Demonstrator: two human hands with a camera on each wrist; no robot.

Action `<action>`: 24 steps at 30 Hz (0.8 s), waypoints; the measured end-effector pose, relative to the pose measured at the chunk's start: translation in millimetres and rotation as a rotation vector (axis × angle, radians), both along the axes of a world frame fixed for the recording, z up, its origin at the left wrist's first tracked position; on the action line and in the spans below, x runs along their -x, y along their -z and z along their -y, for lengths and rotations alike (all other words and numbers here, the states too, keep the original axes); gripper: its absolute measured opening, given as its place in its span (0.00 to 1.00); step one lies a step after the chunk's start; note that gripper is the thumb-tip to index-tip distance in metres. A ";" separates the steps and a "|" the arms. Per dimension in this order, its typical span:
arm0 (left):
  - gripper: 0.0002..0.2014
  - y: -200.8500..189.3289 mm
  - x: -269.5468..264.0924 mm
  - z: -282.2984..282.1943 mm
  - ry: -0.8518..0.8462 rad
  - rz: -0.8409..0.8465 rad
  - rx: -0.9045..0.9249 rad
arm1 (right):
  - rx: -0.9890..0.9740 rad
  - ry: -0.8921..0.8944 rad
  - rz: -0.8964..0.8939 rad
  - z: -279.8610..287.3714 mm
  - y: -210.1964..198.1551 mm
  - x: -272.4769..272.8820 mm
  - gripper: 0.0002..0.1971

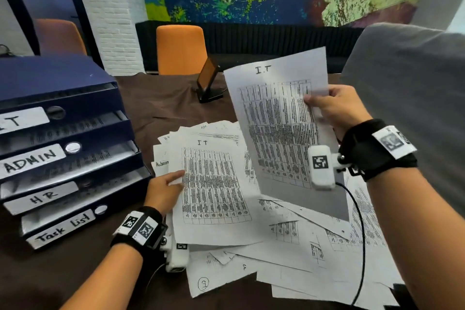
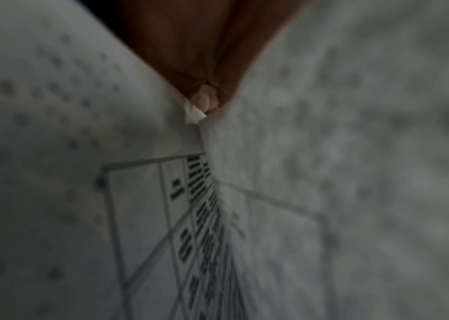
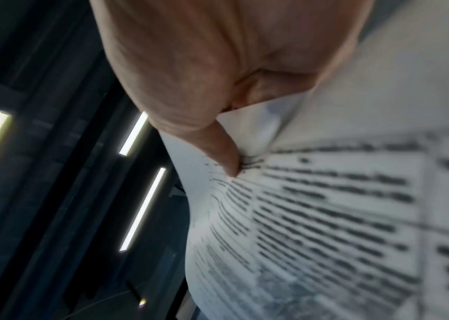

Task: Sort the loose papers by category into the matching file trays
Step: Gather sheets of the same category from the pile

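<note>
Right hand [image 1: 336,106] pinches raised IT sheet [image 1: 281,118]; left hand [image 1: 164,190] pinches edge of second IT sheet [image 1: 214,184] on paper pile [image 1: 314,241].

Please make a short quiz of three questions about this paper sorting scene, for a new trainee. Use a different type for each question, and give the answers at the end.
1. True or false: the sheet held up by the right hand is headed "HR".
2. Multiple choice: the file trays are labelled, top to bottom: A) IT, ADMIN, HR, Task list; B) HR, IT, Task list, ADMIN; C) ADMIN, HR, IT, Task list.
3. Fill the gap: the left hand holds the edge of a sheet on the pile that is headed ____.

Key: 1 false, it is headed "I.T"; 2 A; 3 IT.
</note>
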State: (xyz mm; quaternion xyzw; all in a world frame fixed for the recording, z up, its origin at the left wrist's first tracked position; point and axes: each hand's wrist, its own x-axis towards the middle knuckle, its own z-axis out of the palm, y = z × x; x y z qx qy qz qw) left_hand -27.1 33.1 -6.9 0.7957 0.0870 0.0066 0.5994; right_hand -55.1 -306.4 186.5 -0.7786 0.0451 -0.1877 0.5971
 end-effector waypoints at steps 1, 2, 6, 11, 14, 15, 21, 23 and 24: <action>0.20 2.2 -1.6 -1.7 -0.009 -0.007 0.015 | -0.018 -0.010 -0.017 -3.7 -3.5 -2.6 0.05; 0.19 2.2 -1.6 -2.2 -0.015 -0.017 0.020 | -0.034 -0.014 -0.041 -9.2 -5.6 -4.5 0.07; 0.14 0.2 -1.8 2.8 -0.052 -0.015 0.093 | -0.052 -0.052 -0.119 -34.4 4.5 -18.2 0.04; 0.30 -1.5 -2.7 4.1 -0.080 -0.074 0.314 | 0.082 -0.041 -0.305 -57.0 55.1 -48.4 0.08; 0.41 -5.6 3.3 3.9 -0.009 -0.150 0.431 | 0.224 -0.035 -0.417 -73.5 83.1 -49.9 0.10; 0.39 -9.4 6.1 5.1 0.018 -0.166 0.426 | 0.229 -0.042 -0.439 -78.9 92.3 -48.1 0.10; 0.11 -8.4 8.9 2.7 0.052 -0.169 0.053 | 0.136 -0.002 -0.535 -79.1 127.2 -50.1 0.22; 0.13 -3.2 7.3 -1.4 0.027 -0.185 0.027 | 0.250 0.161 -0.637 -51.9 140.8 -52.8 0.30; 0.13 -1.4 7.1 -2.6 0.023 -0.195 0.014 | 0.313 0.224 -0.695 -39.0 148.3 -51.4 0.33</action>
